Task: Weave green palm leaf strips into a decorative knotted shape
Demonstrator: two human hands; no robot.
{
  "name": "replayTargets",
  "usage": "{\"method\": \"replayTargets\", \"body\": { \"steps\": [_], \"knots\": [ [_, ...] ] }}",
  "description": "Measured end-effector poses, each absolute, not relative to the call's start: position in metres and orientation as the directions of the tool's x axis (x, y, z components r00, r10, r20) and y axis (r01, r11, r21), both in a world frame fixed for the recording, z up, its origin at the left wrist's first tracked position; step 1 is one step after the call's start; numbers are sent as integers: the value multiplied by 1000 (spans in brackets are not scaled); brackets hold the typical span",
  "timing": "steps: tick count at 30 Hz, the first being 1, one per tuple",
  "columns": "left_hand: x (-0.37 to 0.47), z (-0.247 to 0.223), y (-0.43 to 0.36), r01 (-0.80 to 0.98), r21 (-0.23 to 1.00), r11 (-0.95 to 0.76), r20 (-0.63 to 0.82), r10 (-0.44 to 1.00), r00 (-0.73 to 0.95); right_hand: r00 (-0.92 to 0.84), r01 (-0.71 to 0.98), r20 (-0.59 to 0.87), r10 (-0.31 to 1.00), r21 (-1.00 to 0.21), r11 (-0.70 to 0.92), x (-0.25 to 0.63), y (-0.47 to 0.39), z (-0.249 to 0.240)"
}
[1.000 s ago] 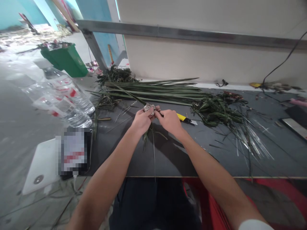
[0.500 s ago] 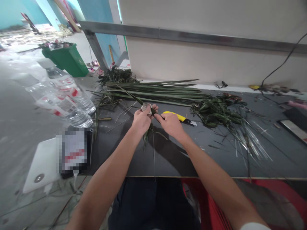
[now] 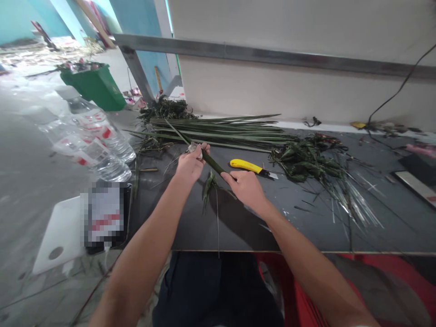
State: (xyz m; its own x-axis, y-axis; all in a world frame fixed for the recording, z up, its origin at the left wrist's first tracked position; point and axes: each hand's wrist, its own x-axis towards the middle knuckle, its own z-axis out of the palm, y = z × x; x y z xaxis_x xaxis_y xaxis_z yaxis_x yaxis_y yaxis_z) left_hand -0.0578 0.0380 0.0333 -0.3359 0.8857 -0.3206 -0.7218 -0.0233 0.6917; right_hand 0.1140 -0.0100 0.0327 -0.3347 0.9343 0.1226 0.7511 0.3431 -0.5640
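Observation:
A long green leaf strip (image 3: 213, 164) stretches slantwise between my two hands above the dark table. My left hand (image 3: 189, 165) is closed around it, pinching a small whitish wad (image 3: 195, 148), perhaps cloth or paper, against the leaf. Lower and to the right, my right hand (image 3: 248, 187) grips the strip's near end between thumb and fingers. Just behind that hand lies a yellow utility knife (image 3: 245, 165), its blade out and pointing right. A small piece of folded green leaf (image 3: 209, 185) on a thin stem rests on the table below the strip.
Long green leaves (image 3: 225, 129) lie in a bundle along the back. To the right sits a heap of leaf pieces (image 3: 303, 159) with thin stems. Water bottles (image 3: 112, 161) and a phone (image 3: 127, 213) are at the left; a green bin (image 3: 102, 88) stands beyond.
My hands have moved apart: the left has slid up and leftward with the whitish wad, the right slightly down and right. More of the leaf strip now shows between them.

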Motion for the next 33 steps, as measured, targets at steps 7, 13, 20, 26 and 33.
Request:
{"method": "replayTargets", "body": {
  "steps": [7, 13, 20, 26, 33],
  "knots": [
    [-72, 48, 49, -740, 669, -69, -305, 883, -358, -318, 726, 59, 946, -627, 283, 126, -32, 43],
    [-96, 55, 69, -757, 645, -104, -314, 867, -387, -310, 721, 49, 950, -639, 268, 150, -54, 39],
    [-97, 60, 78, -771, 632, -83, -367, 844, -391, -256, 732, -16, 967, -656, 183, 177, -77, 33],
    [-117, 74, 89, -715, 673, -188, -324, 795, -513, -144, 725, -73, 987, -686, 55, 214, -93, 34],
    [-144, 61, 89, -466, 861, -205, -181, 732, -657, -22, 623, -242, 970, -762, -176, 250, -106, 27]
  ]
}}
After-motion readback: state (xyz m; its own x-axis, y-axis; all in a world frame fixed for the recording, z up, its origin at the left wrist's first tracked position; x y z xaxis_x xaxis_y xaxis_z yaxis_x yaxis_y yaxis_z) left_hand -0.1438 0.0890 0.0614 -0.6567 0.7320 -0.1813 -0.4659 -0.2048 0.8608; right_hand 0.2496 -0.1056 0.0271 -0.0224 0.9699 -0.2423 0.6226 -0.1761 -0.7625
